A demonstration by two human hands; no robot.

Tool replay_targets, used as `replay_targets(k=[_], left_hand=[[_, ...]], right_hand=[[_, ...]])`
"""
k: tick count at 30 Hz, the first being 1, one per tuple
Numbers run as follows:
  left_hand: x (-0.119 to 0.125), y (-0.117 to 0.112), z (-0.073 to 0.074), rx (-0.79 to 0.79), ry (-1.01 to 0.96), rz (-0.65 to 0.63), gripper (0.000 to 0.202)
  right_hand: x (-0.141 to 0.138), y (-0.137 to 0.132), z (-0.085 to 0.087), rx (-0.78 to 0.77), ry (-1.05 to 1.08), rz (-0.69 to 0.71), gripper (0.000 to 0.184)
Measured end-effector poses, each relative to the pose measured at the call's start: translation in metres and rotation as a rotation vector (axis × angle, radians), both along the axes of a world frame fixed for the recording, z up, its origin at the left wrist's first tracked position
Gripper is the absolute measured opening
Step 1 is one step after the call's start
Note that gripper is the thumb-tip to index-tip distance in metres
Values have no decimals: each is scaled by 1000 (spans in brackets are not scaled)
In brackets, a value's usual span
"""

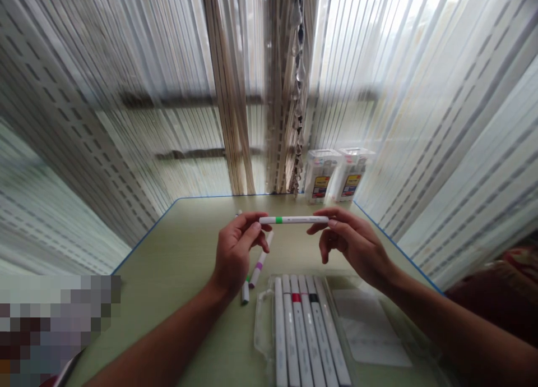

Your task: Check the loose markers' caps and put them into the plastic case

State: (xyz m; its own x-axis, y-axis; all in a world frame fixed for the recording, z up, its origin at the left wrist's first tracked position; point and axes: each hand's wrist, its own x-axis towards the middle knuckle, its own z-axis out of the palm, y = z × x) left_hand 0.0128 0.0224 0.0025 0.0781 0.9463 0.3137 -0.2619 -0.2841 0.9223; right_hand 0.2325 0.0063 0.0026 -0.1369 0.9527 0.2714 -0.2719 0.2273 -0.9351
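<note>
A white marker with a green band [294, 220] is held level above the table, between both hands. My left hand [237, 251] pinches its left end with thumb and forefinger. My right hand [351, 242] pinches its right end the same way. Below my left hand two more white markers [257, 266] lie on the table, one with a purple band; the other shows only its lower end. In front of me an open clear plastic case [361, 325] holds several white markers [302, 331] side by side.
The pale green table [185, 252] has a blue edge and stands against striped sheer curtains. Two clear marker boxes [336, 175] stand upright at the far right corner. A red cloth [496, 286] lies at the right.
</note>
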Motion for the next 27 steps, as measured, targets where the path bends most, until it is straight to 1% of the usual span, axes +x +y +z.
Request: replay_targets(k=[9,14,17,23,27], left_hand=[[0,1,1,20,46,7,19],[-1,2,1,-43,-21,-98,16],[-1,1,1,-43,34,-108,16],[2,-3,3,7,198,-47,22],[3,-3,4,-3,233,-60,23]], right_hand=[[-3,-2,4,17,-45,-31,18],[-2,-1,4,15,-65,-48,21],[-2,-1,3,21,-68,-46,22],[-2,-1,3,38,-74,-61,23],[-2,-1,2,45,-80,-57,22]])
